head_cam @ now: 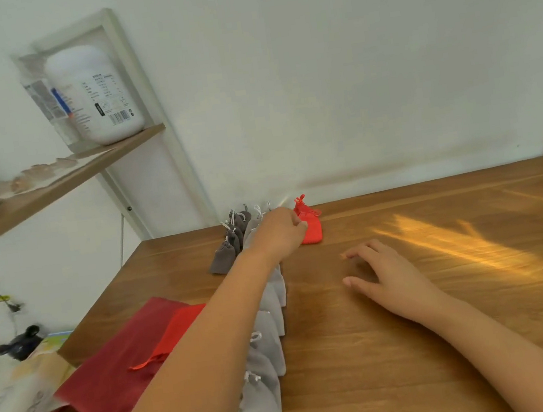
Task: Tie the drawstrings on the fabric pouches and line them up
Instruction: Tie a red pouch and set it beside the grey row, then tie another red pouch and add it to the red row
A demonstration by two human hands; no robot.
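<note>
A small red pouch [310, 226] with a tied drawstring lies near the far edge of the wooden table [414, 308]. My left hand [282, 232] reaches out to it, fingers curled at its left side; whether they grip it I cannot tell. Left of it run a row of dark grey pouches [229, 249] and a long row of light grey pouches [268, 334], partly hidden under my left forearm. My right hand [383, 276] rests on the table with relaxed, spread fingers, holding nothing.
Larger dark red and bright red pouches [126, 349] lie piled at the table's near left corner. A wall shelf [63, 184] at the upper left holds a white bottle [96, 94]. A sunlit patch falls on the table at the right.
</note>
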